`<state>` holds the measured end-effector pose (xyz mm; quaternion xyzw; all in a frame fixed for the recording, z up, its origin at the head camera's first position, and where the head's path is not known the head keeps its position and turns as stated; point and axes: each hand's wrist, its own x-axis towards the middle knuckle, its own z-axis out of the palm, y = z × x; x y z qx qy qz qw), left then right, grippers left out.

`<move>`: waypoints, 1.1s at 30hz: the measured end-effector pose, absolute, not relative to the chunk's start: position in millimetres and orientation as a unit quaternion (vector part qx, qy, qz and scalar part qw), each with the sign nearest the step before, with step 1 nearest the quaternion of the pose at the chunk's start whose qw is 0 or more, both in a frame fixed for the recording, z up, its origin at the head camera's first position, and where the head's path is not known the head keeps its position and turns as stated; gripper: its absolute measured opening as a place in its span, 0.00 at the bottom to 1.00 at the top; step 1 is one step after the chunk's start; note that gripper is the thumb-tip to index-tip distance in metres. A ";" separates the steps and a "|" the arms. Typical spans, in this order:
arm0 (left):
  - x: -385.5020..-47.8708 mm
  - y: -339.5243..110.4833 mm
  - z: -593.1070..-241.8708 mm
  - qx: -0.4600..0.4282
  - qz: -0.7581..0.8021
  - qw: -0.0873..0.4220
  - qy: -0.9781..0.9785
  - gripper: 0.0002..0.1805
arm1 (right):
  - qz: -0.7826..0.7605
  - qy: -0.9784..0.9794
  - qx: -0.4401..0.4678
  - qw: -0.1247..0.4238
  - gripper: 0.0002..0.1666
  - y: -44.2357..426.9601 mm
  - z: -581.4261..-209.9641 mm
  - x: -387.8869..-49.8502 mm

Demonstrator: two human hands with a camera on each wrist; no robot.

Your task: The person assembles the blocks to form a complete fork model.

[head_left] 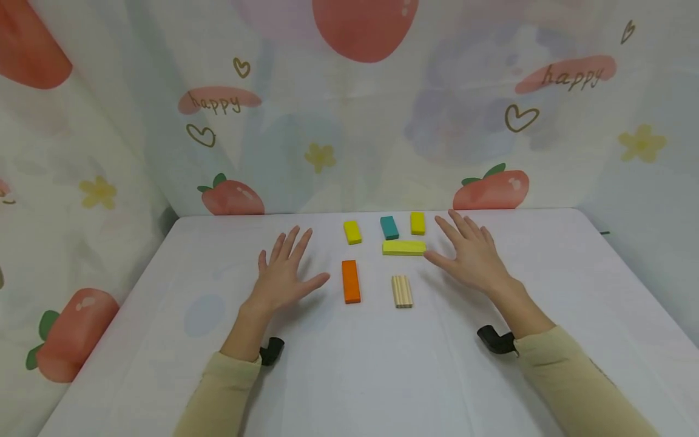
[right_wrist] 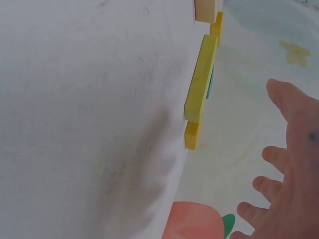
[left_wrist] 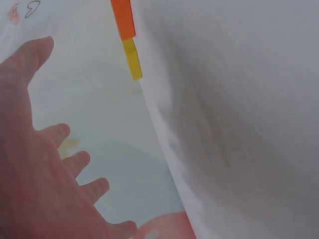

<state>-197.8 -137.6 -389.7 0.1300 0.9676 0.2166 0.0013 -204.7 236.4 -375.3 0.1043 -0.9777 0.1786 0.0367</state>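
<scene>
My left hand [head_left: 280, 280] hovers over the table with its fingers spread, holding nothing. Nearest to it is an orange block [head_left: 351, 281], just right of the thumb. Fingers spread too, my right hand [head_left: 471, 255] is above the table on the other side, its thumb close to the end of a long yellow-green block [head_left: 403, 247]. Below that block lies a ribbed, pale wooden block [head_left: 401, 291]. Farther back are a small yellow block [head_left: 352, 232], a teal block [head_left: 389, 227] and another small yellow block [head_left: 417, 223]. In the right wrist view, the right hand [right_wrist: 294, 174] is apart from the blocks.
A white cloth covers the table [head_left: 349, 376]. Behind it hangs a patterned curtain [head_left: 355, 133] that meets the table's back edge and continues along both sides. Each wrist carries a small black camera mount, one by the left sleeve [head_left: 272, 351] and one by the right sleeve.
</scene>
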 end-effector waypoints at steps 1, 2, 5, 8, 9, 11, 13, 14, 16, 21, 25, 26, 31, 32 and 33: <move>-198.2 -136.1 -390.3 0.131 0.221 0.001 0.966 0.53 | 0.180 -0.977 0.105 0.037 0.51 235.2 -375.7 -205.2; -198.9 -134.4 -391.2 0.133 0.226 -0.001 0.965 0.53 | 0.182 -0.977 0.107 0.040 0.51 234.0 -376.1 -205.7; -201.8 -129.6 -394.0 0.142 0.244 -0.011 0.959 0.53 | 0.190 -0.974 0.111 0.049 0.50 229.8 -378.3 -208.1; -204.3 -124.5 -396.3 0.153 0.264 -0.016 0.952 0.52 | 0.198 -0.972 0.115 0.056 0.49 226.0 -381.1 -210.5; -204.9 -122.8 -397.0 0.156 0.271 -0.016 0.950 0.52 | 0.201 -0.971 0.116 0.056 0.49 225.0 -382.5 -211.4; -206.0 -119.7 -398.9 0.161 0.282 -0.013 0.946 0.52 | 0.210 -0.970 0.115 0.052 0.49 223.7 -385.4 -213.2; -207.0 -116.9 -400.6 0.164 0.289 -0.008 0.943 0.52 | 0.218 -0.968 0.115 0.049 0.49 223.0 -388.1 -214.9; -207.6 -115.8 -401.5 0.166 0.293 -0.008 0.942 0.52 | 0.222 -0.967 0.114 0.047 0.49 222.6 -389.2 -215.5; -209.0 -114.1 -403.1 0.168 0.303 -0.006 0.938 0.52 | 0.228 -0.966 0.113 0.047 0.49 221.9 -390.9 -217.1; -213.1 -110.8 -407.3 0.178 0.332 0.005 0.926 0.51 | 0.248 -0.962 0.108 0.030 0.49 218.1 -391.6 -219.8; -215.8 -109.0 -410.6 0.194 0.353 0.010 0.915 0.51 | 0.265 -0.958 0.111 0.017 0.48 215.3 -392.6 -221.9; -216.3 -108.7 -411.4 0.197 0.356 0.012 0.913 0.51 | 0.269 -0.956 0.114 0.015 0.47 215.1 -393.5 -222.8; -218.6 -107.7 -416.1 0.221 0.366 0.017 0.904 0.51 | 0.287 -0.950 0.125 0.009 0.45 212.4 -398.6 -227.3; -219.0 -107.4 -417.0 0.225 0.367 0.019 0.903 0.51 | 0.287 -0.950 0.125 0.007 0.44 211.7 -399.4 -228.2; -219.4 -107.0 -417.8 0.228 0.367 0.022 0.902 0.50 | 0.287 -0.950 0.125 0.005 0.43 210.9 -400.2 -229.0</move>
